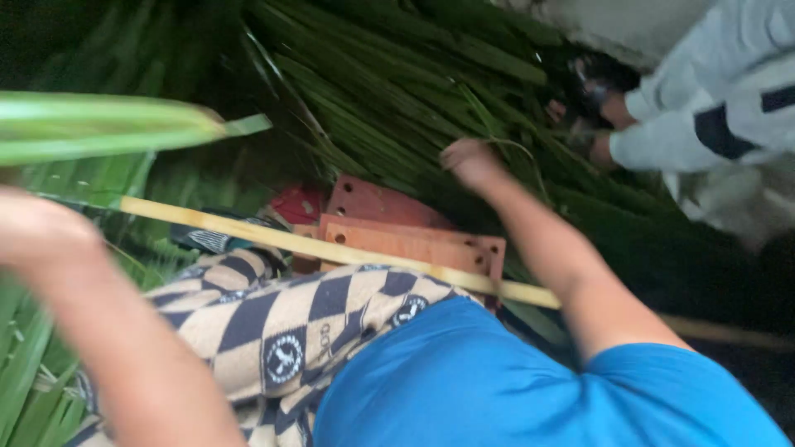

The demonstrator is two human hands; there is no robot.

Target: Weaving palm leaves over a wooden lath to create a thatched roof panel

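— Looking down from the head camera, what does the right hand do?

— It sits just above the centre of the frame, fingers curled into the heap of long green leaves that fills the upper middle. A thin pale strand loops beside it; whether the fingers pinch it I cannot tell, the hand is blurred.

— And the leaves themselves?

— Narrow, strap-like blades, dark green, lying in a thick sheaf that slants from the upper middle down toward the right. They look flat and glossy, packed side by side.

— The left hand?

— At the left edge, very close to the lens and smeared by motion. Its grip cannot be made out. Just above it, in the upper left, a broad bright-green leaf blade stretches across toward the centre, its tip cut square.

— What lies between the hands?

— A pale yellow stick runs from mid-left down to the right, crossing over reddish-brown boards with holes. Below that are a checked cloth over the lap and a blue shirt.

— Anyone else?

— In the upper right, another person's sleeves, light with a dark band, and their hands at the leaf heap.
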